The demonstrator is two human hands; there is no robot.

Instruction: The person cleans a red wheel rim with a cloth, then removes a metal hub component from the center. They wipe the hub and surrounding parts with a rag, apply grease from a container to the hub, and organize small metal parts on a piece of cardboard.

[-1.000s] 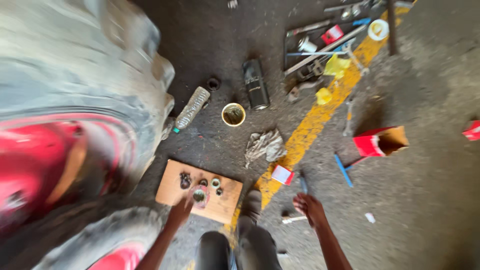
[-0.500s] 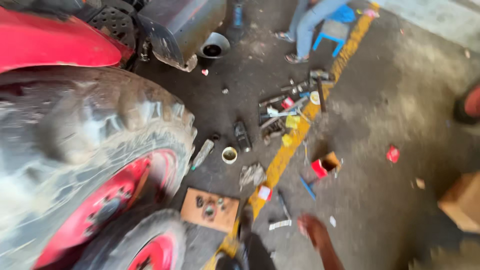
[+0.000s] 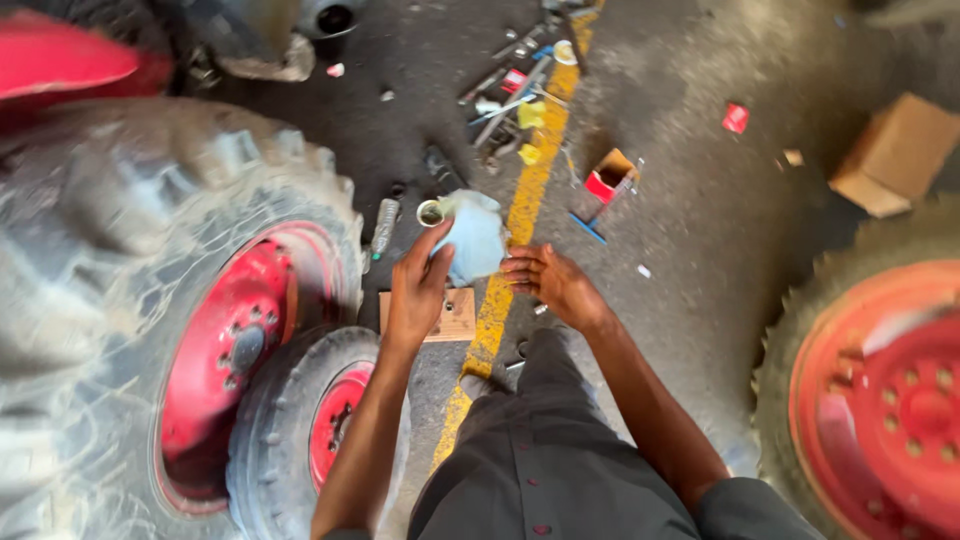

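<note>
I have my left hand (image 3: 418, 290) raised in front of me, its fingers (image 3: 432, 250) closed on the near-left edge of a pale blue rag (image 3: 472, 236), which hangs crumpled above the floor. My right hand (image 3: 552, 283) is just right of the rag, fingers spread and loosely curled; its fingertips come up to the rag's near edge, but I cannot tell whether they touch it or grip it.

Under my left hand a flat piece of brown board (image 3: 458, 316) lies on the dark floor (image 3: 700, 230), beside a yellow painted line (image 3: 520, 215) that runs from near me to the far side. Just behind the rag sits a small round tin (image 3: 429, 212), and left of that a clear plastic bottle (image 3: 384, 224) lies on its side.

On my left stands a large muddy tyre (image 3: 120, 260) with a red rim (image 3: 222, 345), and a smaller tyre (image 3: 300, 420) with a red hub leans in front of it, near me. Another red wheel (image 3: 885, 385) fills the near right.

Farther off along the yellow line lies a scatter of hand tools (image 3: 510, 95), a small red open box (image 3: 608, 178) and, at far right, a cardboard box (image 3: 892, 152). My dark trousers (image 3: 540, 460) fill the bottom of the view.
</note>
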